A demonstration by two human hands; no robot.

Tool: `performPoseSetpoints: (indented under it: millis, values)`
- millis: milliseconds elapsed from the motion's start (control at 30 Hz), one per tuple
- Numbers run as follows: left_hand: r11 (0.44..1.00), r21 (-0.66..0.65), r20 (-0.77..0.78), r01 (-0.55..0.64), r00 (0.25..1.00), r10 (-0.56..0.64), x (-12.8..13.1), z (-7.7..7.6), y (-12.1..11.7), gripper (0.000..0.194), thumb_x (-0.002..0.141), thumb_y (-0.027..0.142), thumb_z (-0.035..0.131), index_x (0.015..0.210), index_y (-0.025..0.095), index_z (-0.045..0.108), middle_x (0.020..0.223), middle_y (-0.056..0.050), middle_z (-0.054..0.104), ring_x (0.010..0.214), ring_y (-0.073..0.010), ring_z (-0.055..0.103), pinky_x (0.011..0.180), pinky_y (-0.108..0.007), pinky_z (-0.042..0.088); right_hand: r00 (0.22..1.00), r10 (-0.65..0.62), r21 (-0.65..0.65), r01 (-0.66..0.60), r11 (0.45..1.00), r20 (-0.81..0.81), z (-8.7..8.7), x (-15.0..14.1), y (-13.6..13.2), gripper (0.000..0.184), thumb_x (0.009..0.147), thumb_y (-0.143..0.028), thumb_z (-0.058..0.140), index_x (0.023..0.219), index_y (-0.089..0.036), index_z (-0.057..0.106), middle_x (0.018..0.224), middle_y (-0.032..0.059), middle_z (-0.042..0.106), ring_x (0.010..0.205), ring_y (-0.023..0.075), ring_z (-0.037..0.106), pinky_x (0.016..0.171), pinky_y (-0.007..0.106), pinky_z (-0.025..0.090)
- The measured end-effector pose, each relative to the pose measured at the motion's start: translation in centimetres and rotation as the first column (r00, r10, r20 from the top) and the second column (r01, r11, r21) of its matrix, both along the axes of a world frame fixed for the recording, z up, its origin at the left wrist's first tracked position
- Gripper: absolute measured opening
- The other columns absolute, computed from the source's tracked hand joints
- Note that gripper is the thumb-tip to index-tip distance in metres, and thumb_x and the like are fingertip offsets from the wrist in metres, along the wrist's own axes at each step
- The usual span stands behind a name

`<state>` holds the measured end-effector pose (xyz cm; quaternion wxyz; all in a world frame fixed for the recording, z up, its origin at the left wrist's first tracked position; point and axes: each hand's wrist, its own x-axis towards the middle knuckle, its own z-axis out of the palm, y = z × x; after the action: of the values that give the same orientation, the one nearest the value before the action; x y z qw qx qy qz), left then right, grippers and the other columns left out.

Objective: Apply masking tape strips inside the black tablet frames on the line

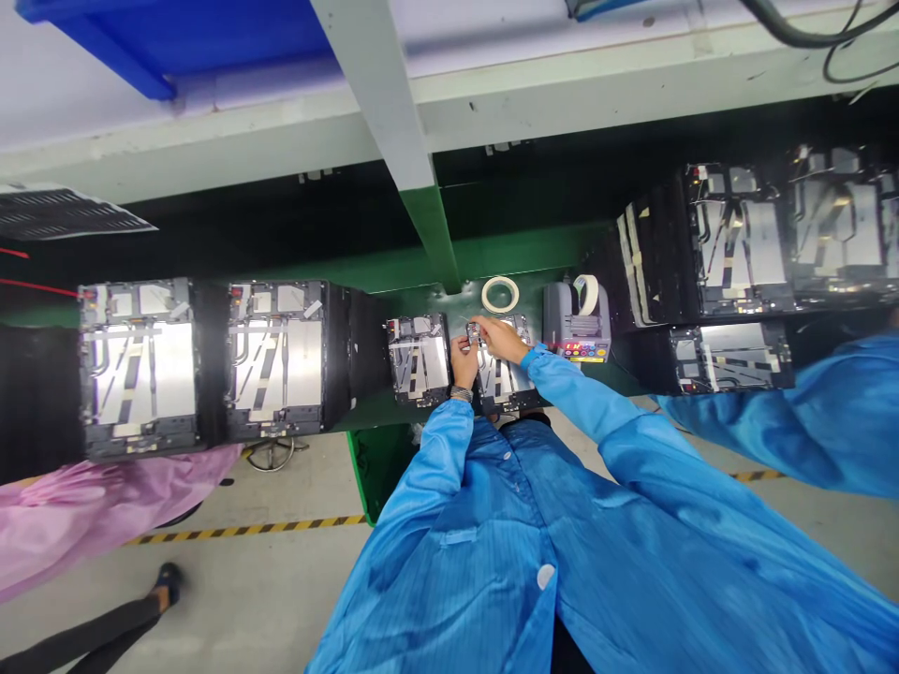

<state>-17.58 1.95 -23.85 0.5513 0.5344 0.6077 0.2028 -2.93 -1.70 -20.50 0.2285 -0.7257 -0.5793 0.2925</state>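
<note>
Both my hands meet over the left edge of an opened tablet-like device (pixel 506 374) with silver panels and dark flat cables. Pinched between the fingertips is a small silver-and-dark part (pixel 473 332), too small to name. My left hand (pixel 463 363) is closed on it from below, with a band around the wrist. From the right, my right hand (pixel 501 340) grips its upper end, fingers closed. A second opened device (pixel 420 360) of the same kind lies just left of my left hand.
Behind my hands lies a roll of tape (pixel 500 295); a grey tape dispenser (pixel 577 323) stands to the right. More opened devices (pixel 277 360) lie along the bench on both sides. A pink sleeve (pixel 105 505) is at left, a co-worker's blue sleeve (pixel 787 407) at right. A green bin (pixel 361 482) sits below.
</note>
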Motion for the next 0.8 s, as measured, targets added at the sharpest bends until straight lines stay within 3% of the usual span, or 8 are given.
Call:
performPoseSetpoints:
  millis: [367, 467, 567, 633, 667, 733, 800]
  values:
    - [1.000, 0.011, -0.021, 0.028, 0.999, -0.028, -0.2, -0.6, 0.6, 0.020, 0.091, 0.027, 0.074, 0.104, 0.023, 0.060, 0.103, -0.004, 0.069, 0.095, -0.0172, 0.067, 0.093, -0.034, 0.055, 1.000, -0.022, 0.069, 0.021, 0.997, 0.019, 0.6, -1.1, -1.0, 0.067, 0.086, -0.002, 0.049, 0.150, -0.020, 0.058, 0.131, 0.0116, 0.070, 0.118, 0.0285, 0.059, 0.105, 0.042, 0.050]
    - [0.999, 0.013, -0.026, 0.045, 0.999, -0.045, -0.4, -0.4, 0.9, 0.020, 0.091, 0.029, 0.075, 0.103, 0.023, 0.060, 0.102, -0.004, 0.069, 0.094, -0.0175, 0.067, 0.093, -0.035, 0.055, 0.991, -0.091, 0.088, 0.100, 0.991, -0.097, 0.7, -1.7, -1.5, 0.062, 0.086, -0.004, 0.048, 0.145, -0.019, 0.061, 0.123, 0.0108, 0.072, 0.117, 0.0273, 0.061, 0.107, 0.043, 0.050]
    - [0.998, 0.016, -0.020, 0.058, 0.998, -0.058, -0.5, -0.3, 1.2, 0.022, 0.090, 0.027, 0.076, 0.103, 0.022, 0.060, 0.105, -0.005, 0.069, 0.096, -0.0180, 0.067, 0.094, -0.035, 0.055, 0.934, -0.238, 0.116, 0.276, 0.954, -0.266, 1.0, -2.8, -2.4, 0.053, 0.085, -0.008, 0.051, 0.135, -0.019, 0.067, 0.115, 0.0103, 0.074, 0.107, 0.0259, 0.064, 0.104, 0.043, 0.051]
    - [0.997, 0.020, -0.013, 0.070, 0.998, -0.069, -0.5, -0.2, 1.4, 0.024, 0.089, 0.025, 0.077, 0.105, 0.021, 0.060, 0.109, -0.007, 0.069, 0.098, -0.0186, 0.068, 0.094, -0.036, 0.055, 0.820, -0.380, 0.080, 0.453, 0.888, -0.428, 1.5, -3.8, -3.1, 0.044, 0.085, -0.017, 0.057, 0.127, -0.020, 0.069, 0.106, 0.0079, 0.075, 0.094, 0.0236, 0.064, 0.094, 0.041, 0.053]
    - [0.997, 0.024, -0.005, 0.075, 0.997, -0.075, -0.6, -0.1, 1.4, 0.026, 0.089, 0.025, 0.076, 0.108, 0.021, 0.060, 0.112, -0.008, 0.069, 0.100, -0.0190, 0.068, 0.094, -0.036, 0.056, 0.721, -0.446, 0.020, 0.537, 0.844, -0.531, 1.8, -4.4, -3.4, 0.039, 0.084, -0.023, 0.061, 0.123, -0.021, 0.070, 0.099, 0.0057, 0.075, 0.085, 0.0218, 0.062, 0.086, 0.038, 0.054]
    - [0.995, 0.049, 0.021, 0.086, 0.996, -0.087, -0.5, 0.1, 1.4, 0.030, 0.090, 0.025, 0.075, 0.115, 0.021, 0.059, 0.120, -0.010, 0.068, 0.104, -0.0196, 0.069, 0.095, -0.036, 0.056, 0.439, -0.523, -0.177, 0.618, 0.766, -0.731, 2.3, -5.5, -3.8, 0.036, 0.081, -0.034, 0.068, 0.115, -0.023, 0.070, 0.086, 0.0018, 0.074, 0.070, 0.0181, 0.059, 0.069, 0.032, 0.049]
    - [0.992, 0.081, 0.061, 0.096, 0.993, -0.101, -0.5, 0.3, 1.2, 0.033, 0.092, 0.024, 0.072, 0.122, 0.022, 0.058, 0.129, -0.012, 0.066, 0.109, -0.0196, 0.069, 0.097, -0.035, 0.056, 0.131, -0.537, -0.365, 0.598, 0.714, -0.834, 2.4, -6.5, -4.1, 0.039, 0.075, -0.040, 0.075, 0.109, -0.022, 0.071, 0.078, 0.0002, 0.072, 0.061, 0.0151, 0.056, 0.059, 0.028, 0.042]
